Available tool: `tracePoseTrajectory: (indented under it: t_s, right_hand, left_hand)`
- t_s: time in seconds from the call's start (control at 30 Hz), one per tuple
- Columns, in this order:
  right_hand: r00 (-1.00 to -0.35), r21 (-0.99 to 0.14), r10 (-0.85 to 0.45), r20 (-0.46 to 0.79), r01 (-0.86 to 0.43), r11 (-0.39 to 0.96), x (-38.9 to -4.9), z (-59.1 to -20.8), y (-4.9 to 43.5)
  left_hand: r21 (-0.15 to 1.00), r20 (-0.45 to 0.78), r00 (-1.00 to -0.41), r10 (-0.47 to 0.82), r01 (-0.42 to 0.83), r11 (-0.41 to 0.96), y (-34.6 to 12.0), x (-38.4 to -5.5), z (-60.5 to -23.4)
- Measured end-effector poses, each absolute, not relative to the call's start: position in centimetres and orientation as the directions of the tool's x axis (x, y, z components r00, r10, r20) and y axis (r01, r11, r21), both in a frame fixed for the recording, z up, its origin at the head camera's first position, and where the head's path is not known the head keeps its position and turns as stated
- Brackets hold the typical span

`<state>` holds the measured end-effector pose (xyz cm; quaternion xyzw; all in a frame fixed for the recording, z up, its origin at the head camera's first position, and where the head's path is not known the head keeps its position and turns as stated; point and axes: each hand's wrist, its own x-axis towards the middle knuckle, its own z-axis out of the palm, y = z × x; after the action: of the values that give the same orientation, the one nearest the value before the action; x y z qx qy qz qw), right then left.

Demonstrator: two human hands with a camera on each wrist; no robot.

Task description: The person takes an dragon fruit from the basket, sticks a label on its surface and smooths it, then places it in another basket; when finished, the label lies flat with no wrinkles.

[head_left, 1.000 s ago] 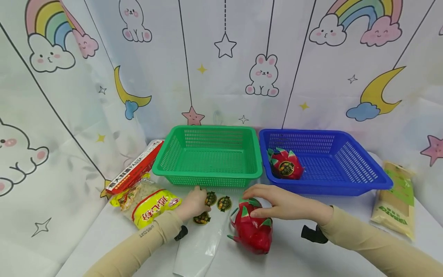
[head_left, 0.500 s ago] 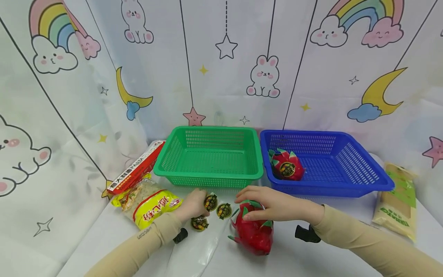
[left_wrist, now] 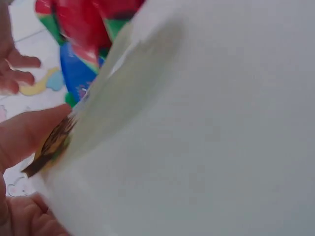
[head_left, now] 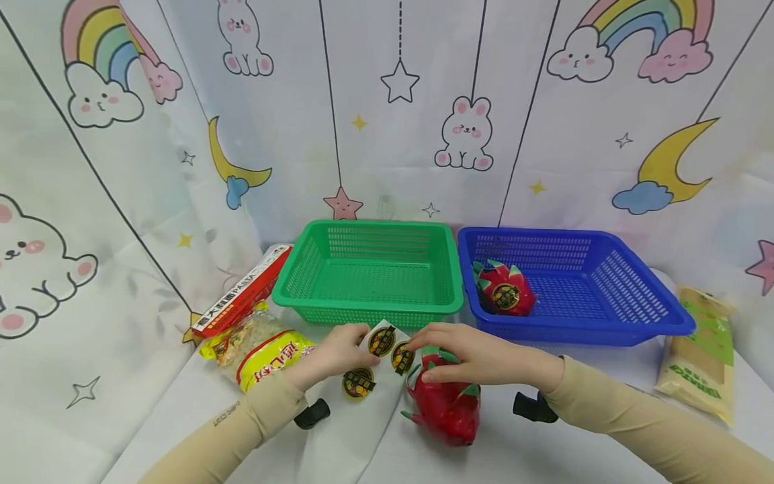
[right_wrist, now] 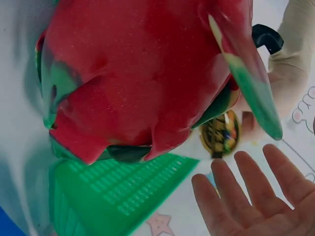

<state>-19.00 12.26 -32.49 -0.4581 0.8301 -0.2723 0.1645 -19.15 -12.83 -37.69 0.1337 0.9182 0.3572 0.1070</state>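
Observation:
My left hand pinches the upper left edge of a white backing sheet bearing 3 round black-and-gold stickers. In the left wrist view, the thumb lies against one sticker and the other fingers curl under the bent sheet. My right hand is held over the stem end of a red dragon fruit with green-tipped scales. Its fingers look straight and spread in the right wrist view. Whether the right hand touches the fruit or the sheet's edge, I cannot tell.
Behind the hands stand a green basket and a blue basket. A stickered dragon fruit lies in the blue one. At left are a red pasta box and a yellow noodle bag; a beige packet lies right.
My left hand has lifted and tilted the sticker sheet, which rose and turned toward the right hand. The right hand shifted slightly left over the dragon fruit.

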Motion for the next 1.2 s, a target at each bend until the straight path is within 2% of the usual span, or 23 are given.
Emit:
tracePoseTrajectory:
  t_s: [0.2,0.5,0.97,1.2]
  right_hand:
    - [-0.516,-0.588,-0.856,0.022,-0.699,0.407,-18.9,-32.4,11.8]
    - [-0.537,-0.603,-0.843,0.033,-0.683,0.412,-18.7,-32.2,11.4]
    - [-0.551,-0.525,-0.828,0.101,-0.737,0.426,-18.5,-32.0,11.0]
    - [-0.542,-0.417,-0.823,0.173,-0.797,0.437,-18.4,-31.9,10.7]
  left_hand:
    - [0.806,-0.055,-0.942,0.332,0.154,0.571,-12.4,-18.6,-36.2]
    - [0.958,-0.093,-0.93,0.356,0.014,0.285,-11.1,-17.9,-35.6]
    - [0.996,-0.089,-0.913,0.397,-0.076,0.05,-9.6,-17.5,-35.0]
    - [0.993,-0.097,-0.917,0.387,-0.115,-0.023,-9.1,-17.3,-34.9]
